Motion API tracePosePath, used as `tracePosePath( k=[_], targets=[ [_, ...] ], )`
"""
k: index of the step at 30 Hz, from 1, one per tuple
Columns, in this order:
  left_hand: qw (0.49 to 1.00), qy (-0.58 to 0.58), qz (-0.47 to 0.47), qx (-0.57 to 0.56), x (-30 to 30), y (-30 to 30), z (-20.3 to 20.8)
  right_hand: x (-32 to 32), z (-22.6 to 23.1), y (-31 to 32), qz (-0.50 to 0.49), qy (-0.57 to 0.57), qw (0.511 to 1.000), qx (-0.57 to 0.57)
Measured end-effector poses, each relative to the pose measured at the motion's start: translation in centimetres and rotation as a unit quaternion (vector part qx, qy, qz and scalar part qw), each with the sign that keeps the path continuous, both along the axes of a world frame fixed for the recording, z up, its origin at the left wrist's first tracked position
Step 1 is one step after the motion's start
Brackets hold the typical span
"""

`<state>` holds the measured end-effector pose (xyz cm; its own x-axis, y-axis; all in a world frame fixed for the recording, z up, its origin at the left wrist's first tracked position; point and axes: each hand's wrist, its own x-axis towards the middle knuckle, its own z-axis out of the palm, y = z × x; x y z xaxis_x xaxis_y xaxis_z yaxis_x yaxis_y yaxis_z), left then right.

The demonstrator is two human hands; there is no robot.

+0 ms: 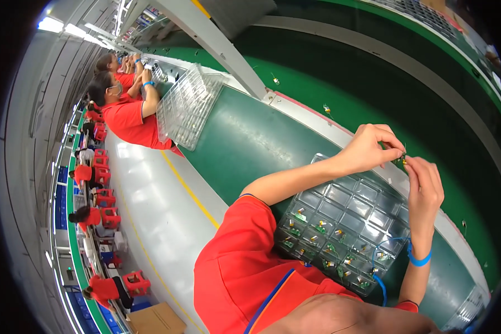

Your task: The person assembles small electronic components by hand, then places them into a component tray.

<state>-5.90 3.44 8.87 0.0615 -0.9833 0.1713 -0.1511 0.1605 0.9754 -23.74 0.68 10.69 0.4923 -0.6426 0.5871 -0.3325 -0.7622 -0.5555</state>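
My left hand [373,146] and my right hand [426,181] meet over the edge of the green conveyor belt, fingertips pinched close together. Between them is a small electronic part [403,160] with a yellowish piece and thin wire ends, mostly covered by the fingers. Below my hands lies a clear plastic tray [367,207] divided into compartments. Its near rows hold several small circuit boards [322,226] with silvery parts and wires; the far compartments look bare. A blue strap [419,257] circles my right wrist, and its blue cord runs across the tray.
Similar small parts [327,109] lie scattered on the green belt [295,61]. A white post [222,53] rises at the belt's edge. Stacked clear trays [192,106] stand on the green bench [250,133] to the left, beside co-workers in red shirts [131,119].
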Motion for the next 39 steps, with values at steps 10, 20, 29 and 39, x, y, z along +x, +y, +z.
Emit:
tracePosePath(
  k=[10, 20, 29, 39],
  targets=[
    [0.992, 0.122, -0.008, 0.020, -1.1, 1.3, 0.7, -0.4, 0.8, 2.2, -0.047, 0.006, 0.996, 0.071],
    [0.997, 0.077, -0.023, 0.009, -1.2, 2.3, 3.4, -1.4, 1.4, 0.6, 0.041, -0.104, 0.965, 0.236],
    [0.999, 0.033, 0.005, 0.001, -1.9, 2.9, 3.9, -2.0, 1.7, 0.9, 0.049, -0.155, 0.913, 0.375],
    [0.998, 0.033, -0.029, -0.037, -1.7, 3.1, 3.5, -2.4, 2.5, 1.9, 0.061, -0.151, 0.930, 0.328]
  ],
)
